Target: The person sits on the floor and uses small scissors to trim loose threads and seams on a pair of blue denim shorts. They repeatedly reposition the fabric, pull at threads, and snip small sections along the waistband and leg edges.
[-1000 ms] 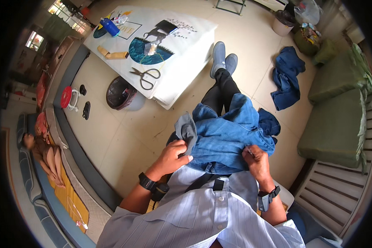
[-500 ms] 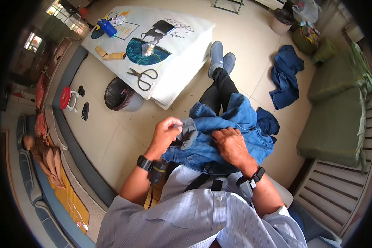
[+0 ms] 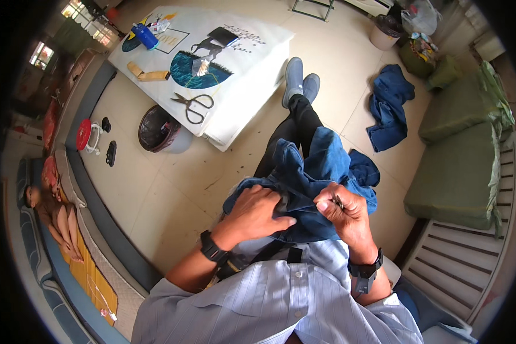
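Blue denim jeans [image 3: 341, 157] lie across my lap, folded over at the near side. My left hand [image 3: 257, 215] rests on them with fingers apart and slightly curved, over a dark patch of the cloth. My right hand [image 3: 344, 215] is closed round a small dark metal tool [image 3: 337, 203], too small to identify exactly, its thumb and forefinger at the denim just right of the left hand. Beyond my crossed legs, large black-handled scissors [image 3: 195, 106] lie on a white patterned table cover [image 3: 252, 69].
A lined bin [image 3: 160, 135] stands beside the table. More jeans [image 3: 391, 100] lie on the floor at right. Green covered cushions [image 3: 450, 178] rest on a slatted bench [image 3: 453, 264]. A person [image 3: 60, 223] reclines on the left sofa. A blue cylinder [image 3: 146, 37] and tan pieces [image 3: 152, 74] lie on the table.
My left hand has moved right and onto the denim, letting the grey cloth it pinched disappear from sight. My right hand moved inward, then turned upright, showing the small tool. The denim has shifted.
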A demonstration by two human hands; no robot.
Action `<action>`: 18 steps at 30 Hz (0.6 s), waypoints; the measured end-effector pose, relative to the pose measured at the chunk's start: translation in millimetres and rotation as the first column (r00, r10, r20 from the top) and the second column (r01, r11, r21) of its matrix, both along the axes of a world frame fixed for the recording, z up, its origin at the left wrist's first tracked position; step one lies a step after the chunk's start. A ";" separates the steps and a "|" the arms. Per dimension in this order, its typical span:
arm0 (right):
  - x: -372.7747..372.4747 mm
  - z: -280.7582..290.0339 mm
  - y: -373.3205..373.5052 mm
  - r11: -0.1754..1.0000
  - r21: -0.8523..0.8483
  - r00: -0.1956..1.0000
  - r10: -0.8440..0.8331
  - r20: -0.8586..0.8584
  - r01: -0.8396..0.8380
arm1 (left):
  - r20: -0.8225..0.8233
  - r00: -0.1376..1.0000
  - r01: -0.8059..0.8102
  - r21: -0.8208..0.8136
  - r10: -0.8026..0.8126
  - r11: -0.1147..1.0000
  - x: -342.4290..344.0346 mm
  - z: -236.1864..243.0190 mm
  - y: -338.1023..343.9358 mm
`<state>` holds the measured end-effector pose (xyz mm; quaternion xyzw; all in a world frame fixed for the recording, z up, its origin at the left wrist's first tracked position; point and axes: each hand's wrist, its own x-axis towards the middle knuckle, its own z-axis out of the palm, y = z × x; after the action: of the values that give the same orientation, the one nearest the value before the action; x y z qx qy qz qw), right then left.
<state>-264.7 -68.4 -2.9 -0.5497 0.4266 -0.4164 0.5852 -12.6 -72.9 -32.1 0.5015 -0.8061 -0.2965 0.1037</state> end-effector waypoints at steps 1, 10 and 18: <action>-1.4 -1.5 2.4 1.000 -0.002 1.000 0.005 0.008 -0.005 | 0.053 0.999 -0.016 0.160 0.007 0.987 -10.9 3.9 -8.7; -21.8 1.2 11.2 1.000 0.015 0.982 -0.014 0.189 0.012 | -0.491 0.871 0.175 0.350 0.021 0.920 -41.6 -33.5 -13.1; -22.1 8.4 16.3 0.999 -0.019 0.999 0.030 0.031 -0.029 | -0.691 0.446 0.183 0.693 0.569 0.698 -47.8 -44.6 -14.1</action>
<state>-286.9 -52.0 5.5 -0.5547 0.4055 -0.4201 0.5928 -60.4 -86.9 -76.7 0.3724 -0.3930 -0.7672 0.3440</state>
